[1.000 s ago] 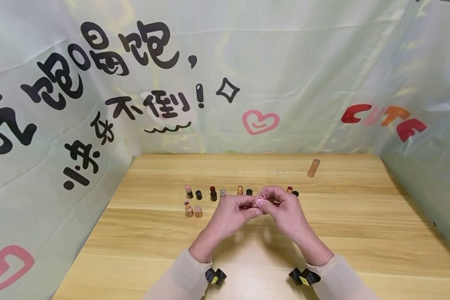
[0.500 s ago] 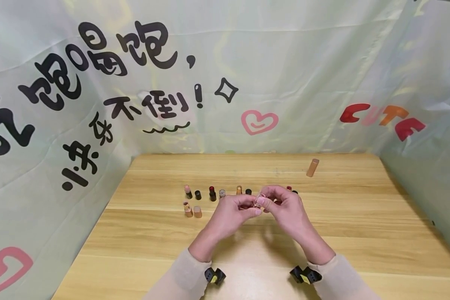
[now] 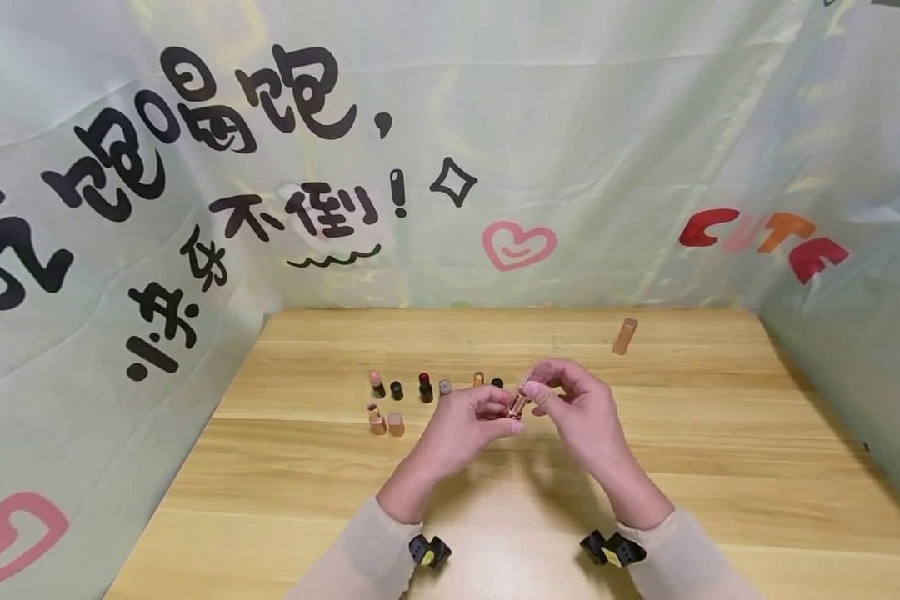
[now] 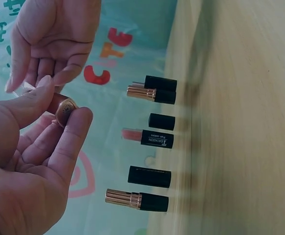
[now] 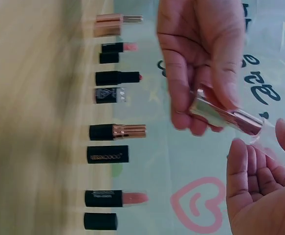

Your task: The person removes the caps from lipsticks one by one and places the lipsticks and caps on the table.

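My left hand (image 3: 465, 421) holds a rose-gold lipstick (image 5: 246, 121) by its base, thumb on one side and fingers on the other. In the left wrist view the lipstick's round bottom end (image 4: 65, 111) faces the camera. At the upper end, my right hand (image 3: 581, 408) pinches a clear cap (image 5: 266, 138) between thumb and fingers. Whether this cap has come fully off the metal tube, I cannot tell. Both hands are raised above the table, close together, over the right part of a row of lipsticks.
On the table (image 3: 285, 483) stand a pink lipstick (image 3: 377, 383), a red lipstick (image 3: 425, 387), a gold-tubed lipstick (image 3: 479, 380) and black caps (image 3: 397, 390). A rose-gold lipstick (image 3: 377, 421) and its cap (image 3: 396, 424) are in front. At back right lies a rose-gold tube (image 3: 626, 337).
My right hand has moved up and right, away from my left hand. More of the lipstick's metal tube now shows between them. The left hand has hardly moved.
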Demonstrator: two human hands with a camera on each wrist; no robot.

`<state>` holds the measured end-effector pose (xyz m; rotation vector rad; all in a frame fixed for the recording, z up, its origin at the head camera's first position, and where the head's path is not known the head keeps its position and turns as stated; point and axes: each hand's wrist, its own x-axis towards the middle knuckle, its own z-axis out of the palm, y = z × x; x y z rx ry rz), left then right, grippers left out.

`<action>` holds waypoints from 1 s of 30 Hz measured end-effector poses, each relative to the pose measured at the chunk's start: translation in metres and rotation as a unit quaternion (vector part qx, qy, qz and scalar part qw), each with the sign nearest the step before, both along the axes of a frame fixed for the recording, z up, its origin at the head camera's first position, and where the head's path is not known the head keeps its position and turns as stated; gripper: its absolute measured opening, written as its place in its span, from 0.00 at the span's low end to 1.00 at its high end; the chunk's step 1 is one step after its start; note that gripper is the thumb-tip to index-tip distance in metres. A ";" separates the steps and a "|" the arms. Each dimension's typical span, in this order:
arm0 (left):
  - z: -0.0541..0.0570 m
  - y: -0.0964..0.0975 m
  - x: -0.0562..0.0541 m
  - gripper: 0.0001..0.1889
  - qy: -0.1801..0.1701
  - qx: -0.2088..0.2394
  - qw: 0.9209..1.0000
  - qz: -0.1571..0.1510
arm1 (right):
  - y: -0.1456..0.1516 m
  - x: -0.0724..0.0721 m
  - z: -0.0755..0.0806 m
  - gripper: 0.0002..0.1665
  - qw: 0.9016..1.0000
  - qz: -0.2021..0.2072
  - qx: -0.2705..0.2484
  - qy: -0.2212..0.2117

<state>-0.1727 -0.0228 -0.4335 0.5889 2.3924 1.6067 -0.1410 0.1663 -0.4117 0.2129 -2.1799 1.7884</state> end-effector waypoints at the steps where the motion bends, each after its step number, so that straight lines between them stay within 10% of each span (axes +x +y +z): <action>1: -0.001 0.000 0.000 0.15 -0.003 0.001 1.000 0.000 | 0.001 0.000 0.001 0.08 1.000 -0.005 -0.012 0.000; 8: -0.001 -0.010 -0.002 0.12 -0.023 0.024 0.999 0.006 | 0.002 -0.001 0.002 0.11 0.999 -0.007 -0.040 -0.008; 15: 0.003 -0.042 -0.009 0.17 -0.020 0.032 0.998 0.057 | 0.000 -0.008 -0.013 0.15 0.998 -0.019 0.053 -0.013; 23: 0.003 -0.074 -0.008 0.11 0.024 -0.053 0.986 0.158 | -0.019 -0.016 -0.028 0.17 0.984 -0.009 0.170 -0.044; 30: -0.003 -0.072 -0.004 0.09 0.065 -0.158 0.970 0.171 | -0.046 -0.023 -0.038 0.20 0.959 0.023 0.275 -0.062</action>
